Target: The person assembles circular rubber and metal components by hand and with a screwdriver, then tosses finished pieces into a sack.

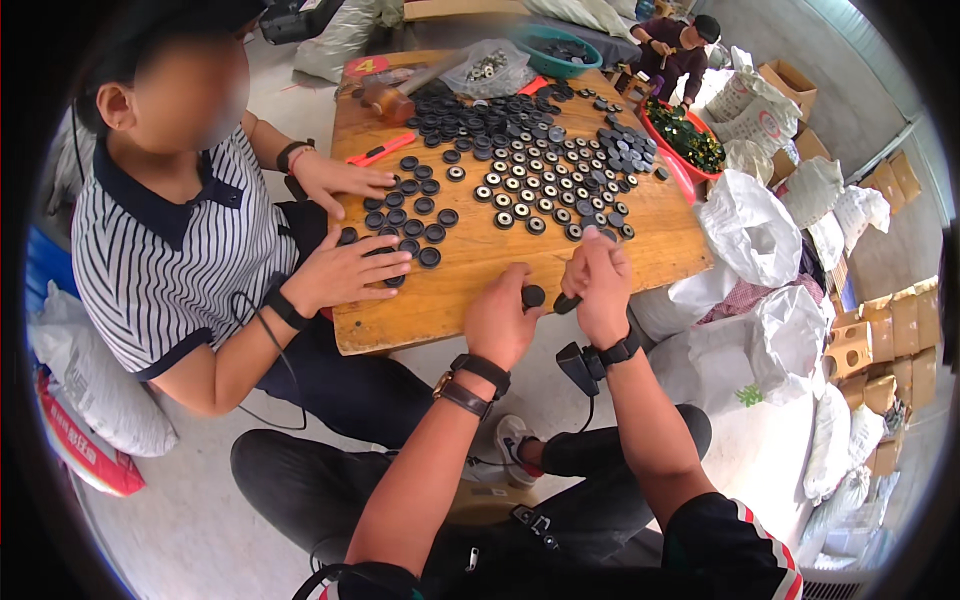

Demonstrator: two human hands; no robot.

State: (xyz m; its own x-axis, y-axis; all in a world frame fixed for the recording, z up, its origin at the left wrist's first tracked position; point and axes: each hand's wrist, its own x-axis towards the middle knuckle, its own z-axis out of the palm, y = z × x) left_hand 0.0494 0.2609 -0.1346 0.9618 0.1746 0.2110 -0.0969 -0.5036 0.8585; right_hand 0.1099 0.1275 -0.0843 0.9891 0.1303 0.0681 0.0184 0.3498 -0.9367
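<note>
Holding black discs, board crowded (co-worker's hands) — sacks

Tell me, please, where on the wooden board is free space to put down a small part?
Bare wood lies along the wooden board near edge, between the left hand and the co-worker's hand, and at the right corner. The black discs crowd the far half.

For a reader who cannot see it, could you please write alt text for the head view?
The left hand and right hand each hold a black disc at a wooden table covered with discs; a co-worker's hands sort more.
</note>
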